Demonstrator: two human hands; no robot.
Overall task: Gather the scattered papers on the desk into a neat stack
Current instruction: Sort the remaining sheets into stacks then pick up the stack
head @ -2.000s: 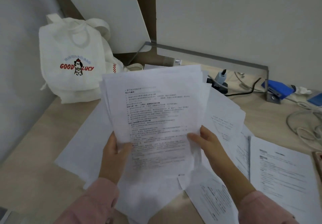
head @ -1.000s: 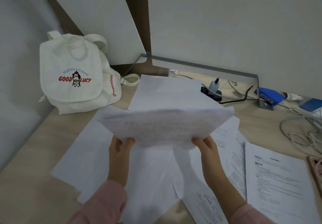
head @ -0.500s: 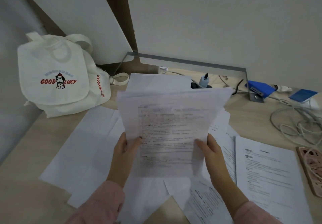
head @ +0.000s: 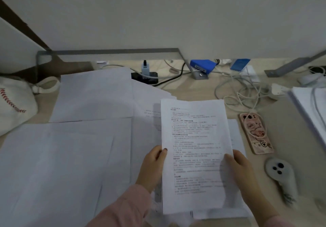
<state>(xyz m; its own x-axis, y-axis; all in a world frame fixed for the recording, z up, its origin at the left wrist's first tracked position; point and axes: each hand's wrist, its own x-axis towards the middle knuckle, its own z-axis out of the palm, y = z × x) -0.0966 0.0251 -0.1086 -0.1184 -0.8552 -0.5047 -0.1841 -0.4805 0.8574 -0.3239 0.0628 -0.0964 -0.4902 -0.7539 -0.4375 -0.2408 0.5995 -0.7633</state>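
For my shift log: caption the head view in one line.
Left hand and right hand hold a printed stack by its sides over loose sheets on the desk.

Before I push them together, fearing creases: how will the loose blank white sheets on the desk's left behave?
Probably floppy: the loose blank white sheets lie thin and flat. Likely slippery, since they overlap on the smooth pale wooden desk, so a push may fan them out.
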